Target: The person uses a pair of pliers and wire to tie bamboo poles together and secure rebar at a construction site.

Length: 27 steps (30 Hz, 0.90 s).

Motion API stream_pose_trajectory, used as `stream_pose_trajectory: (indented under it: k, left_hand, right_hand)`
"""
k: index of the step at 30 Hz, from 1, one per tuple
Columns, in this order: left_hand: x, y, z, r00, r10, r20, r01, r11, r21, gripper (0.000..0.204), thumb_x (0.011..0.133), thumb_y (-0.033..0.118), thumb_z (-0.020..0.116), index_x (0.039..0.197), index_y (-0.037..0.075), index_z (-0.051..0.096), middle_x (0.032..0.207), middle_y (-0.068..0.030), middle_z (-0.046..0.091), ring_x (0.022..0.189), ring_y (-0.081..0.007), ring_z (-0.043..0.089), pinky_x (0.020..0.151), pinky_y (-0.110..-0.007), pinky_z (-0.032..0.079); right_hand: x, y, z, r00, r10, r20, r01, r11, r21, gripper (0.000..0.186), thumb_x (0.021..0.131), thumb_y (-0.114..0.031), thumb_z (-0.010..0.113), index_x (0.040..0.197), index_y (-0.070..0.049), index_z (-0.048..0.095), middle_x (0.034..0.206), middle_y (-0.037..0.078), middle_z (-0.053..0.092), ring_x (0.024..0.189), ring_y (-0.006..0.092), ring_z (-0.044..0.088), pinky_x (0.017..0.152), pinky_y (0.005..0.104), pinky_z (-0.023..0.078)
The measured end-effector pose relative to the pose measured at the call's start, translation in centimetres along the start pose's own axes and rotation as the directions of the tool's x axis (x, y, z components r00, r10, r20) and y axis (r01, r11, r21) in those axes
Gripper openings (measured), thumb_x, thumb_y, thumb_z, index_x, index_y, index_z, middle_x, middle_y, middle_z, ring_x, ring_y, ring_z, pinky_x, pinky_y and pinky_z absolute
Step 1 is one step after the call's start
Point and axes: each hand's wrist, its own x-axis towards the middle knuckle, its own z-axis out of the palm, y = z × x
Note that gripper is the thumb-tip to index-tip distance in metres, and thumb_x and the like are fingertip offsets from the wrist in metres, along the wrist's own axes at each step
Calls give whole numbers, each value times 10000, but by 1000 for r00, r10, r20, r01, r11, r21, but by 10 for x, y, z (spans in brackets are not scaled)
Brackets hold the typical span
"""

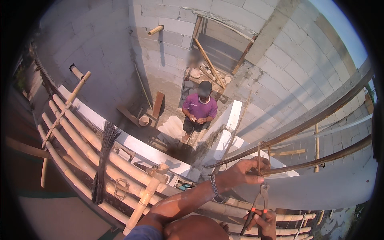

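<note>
My left hand, with a bracelet or watch at the wrist, is pinched on a bent rusty steel tie where it meets a long rusty rebar. Just below, my right hand grips pincers with dark, red-marked handles, their head close under my left fingers. A second long rusty bar runs above. At the left, a bundle of black tie wire lies over bamboo poles, beside a bent wire frame.
A person in a purple shirt is below among pale block walls, holding something small. A white block ledge rises beside them; planks, a bucket and rubble lie at the bottom. A doorway has leaning bamboo.
</note>
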Motion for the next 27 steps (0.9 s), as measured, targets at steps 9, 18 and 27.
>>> stream_pose_trajectory:
  k: [9,18,27]
  left_hand:
    - [-2,14,-12,995,-99,18,100,986,-132,526,883,140,777,1338,-32,577,1358,-104,583,1291,-185,519,1118,-342,373]
    - [11,10,-12,995,-88,52,91,994,-56,583,843,56,800,1358,-35,544,1278,-80,631,1224,-155,564,1075,-322,421]
    - [9,13,-9,988,-131,-76,129,991,-31,714,735,-31,814,1394,-45,538,1270,-102,639,1182,-206,616,1074,-362,461]
  right_hand:
    - [13,-4,1,999,34,21,-33,999,-25,266,959,-75,648,1161,91,698,939,230,742,621,225,691,604,345,582]
    - [2,-9,-4,998,50,34,-49,998,-35,266,970,-91,674,1200,36,717,935,176,756,644,187,682,627,326,564]
    - [1,-10,-1,996,82,46,-82,997,-2,279,980,-106,673,1223,25,707,997,158,758,693,200,721,666,333,601]
